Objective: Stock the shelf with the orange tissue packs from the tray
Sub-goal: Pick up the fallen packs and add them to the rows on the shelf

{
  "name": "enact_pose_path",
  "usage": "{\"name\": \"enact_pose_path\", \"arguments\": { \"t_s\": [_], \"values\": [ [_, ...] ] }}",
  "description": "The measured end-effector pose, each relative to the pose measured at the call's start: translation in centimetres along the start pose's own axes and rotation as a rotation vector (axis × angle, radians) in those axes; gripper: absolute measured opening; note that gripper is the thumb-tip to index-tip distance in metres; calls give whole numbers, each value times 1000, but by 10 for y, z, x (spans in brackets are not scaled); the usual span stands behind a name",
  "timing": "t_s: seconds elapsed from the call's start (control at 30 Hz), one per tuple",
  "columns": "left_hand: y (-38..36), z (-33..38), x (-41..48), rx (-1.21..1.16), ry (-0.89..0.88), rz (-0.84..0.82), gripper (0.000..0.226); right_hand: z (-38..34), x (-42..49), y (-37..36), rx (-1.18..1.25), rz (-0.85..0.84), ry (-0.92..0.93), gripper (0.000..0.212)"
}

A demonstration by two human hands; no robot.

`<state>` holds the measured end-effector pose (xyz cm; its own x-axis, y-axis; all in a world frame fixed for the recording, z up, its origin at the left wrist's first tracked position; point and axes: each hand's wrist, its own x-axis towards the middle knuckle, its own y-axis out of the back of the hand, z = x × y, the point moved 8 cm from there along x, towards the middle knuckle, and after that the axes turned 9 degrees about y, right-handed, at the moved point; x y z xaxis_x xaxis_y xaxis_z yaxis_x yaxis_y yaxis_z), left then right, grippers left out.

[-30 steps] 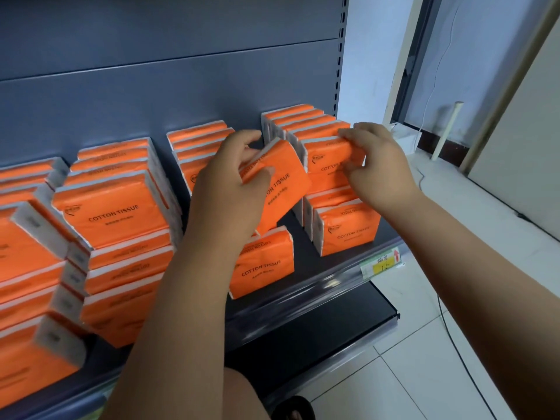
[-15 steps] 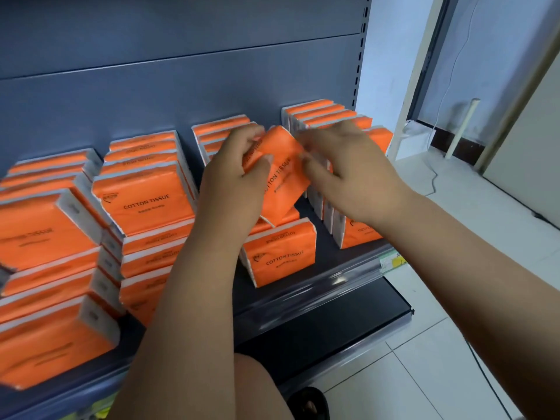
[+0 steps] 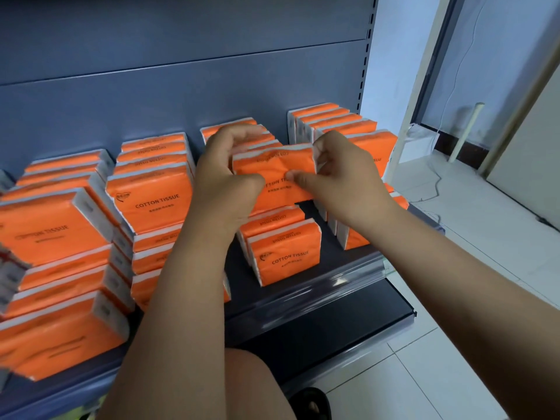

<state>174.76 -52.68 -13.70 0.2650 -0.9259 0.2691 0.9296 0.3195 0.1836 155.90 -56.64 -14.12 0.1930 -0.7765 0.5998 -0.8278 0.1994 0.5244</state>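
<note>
**While both hands hold one pack, the third column waits for it**

When I look from the left, the shelf [image 3: 333,286] carries full stacks of orange packs [image 3: 54,231], and a second column [image 3: 151,201] stands high beside them. Next comes the left hand [image 3: 224,180]. Its grip is closed round the left end of one orange tissue pack [image 3: 272,168], with the thumb on the front face and the fingers curled behind. This pack is in the air, nearly level, above the front of the third column [image 3: 288,253], where the packs stand only one layer high. The right hand [image 3: 342,180] takes the other end, and its grip pinches the right edge, thumb pressed on the printed front. Just behind this hand stands the last column [image 3: 372,147], near the end of the shelf.

I judge that the step in hand is the placing of this pack. The next move asks to lower it onto the low front packs, face forward like the others, without pushing the neighbours over. The soft wrapper dents under the thumbs, so a light hold seems wise. The tray is not in view.
</note>
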Motion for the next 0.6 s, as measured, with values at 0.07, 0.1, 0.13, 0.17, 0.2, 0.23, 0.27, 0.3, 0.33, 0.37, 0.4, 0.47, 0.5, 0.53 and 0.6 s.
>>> {"name": "enact_pose_path", "arguments": {
  "t_s": [0.07,0.1,0.13,0.17,0.2,0.23,0.27,0.3,0.33,0.37,0.4,0.47,0.5,0.53,0.6],
  "values": [
    [8,-2,-1,-34,30,99,50,2,0,4,43,68,-25,41],
    [12,-2,-1,-47,35,143,43,3,0,4,58,86,-44,41],
    [14,-3,-1,-64,45,170,38,5,1,4,79,94,-67,40],
    [16,-4,-1,-79,60,185,35,6,1,3,109,92,-88,38],
    [18,-7,-1,-81,76,200,33,7,2,1,138,88,-100,35],
    [20,-10,-1,-70,98,216,33,7,2,-1,148,84,-108,32],
    [21,-15,-1,-59,120,227,33,6,2,-3,147,79,-109,28],
    [23,-20,-1,-53,139,233,34,3,2,-6,134,73,-101,23],
    [26,-23,-1,-49,151,239,35,-1,3,-8,115,64,-79,17],
    [29,-26,-1,-40,155,252,36,-6,3,-11,89,51,-56,14],
    [32,-27,-1,-27,152,265,36,-9,3,-14,69,38,-52,11],
    [36,-26,-2,-8,144,287,34,-11,1,-21,81,-6,-95,3],
    [37,-25,-3,3,144,296,32,-12,0,-24,108,-32,-116,3],
    [37,-25,-3,16,144,304,31,-13,-2,-26,140,-59,-133,6],
    [36,-23,-5,46,143,316,32,-14,-6,-29,197,-111,-158,9]
  ]
}}
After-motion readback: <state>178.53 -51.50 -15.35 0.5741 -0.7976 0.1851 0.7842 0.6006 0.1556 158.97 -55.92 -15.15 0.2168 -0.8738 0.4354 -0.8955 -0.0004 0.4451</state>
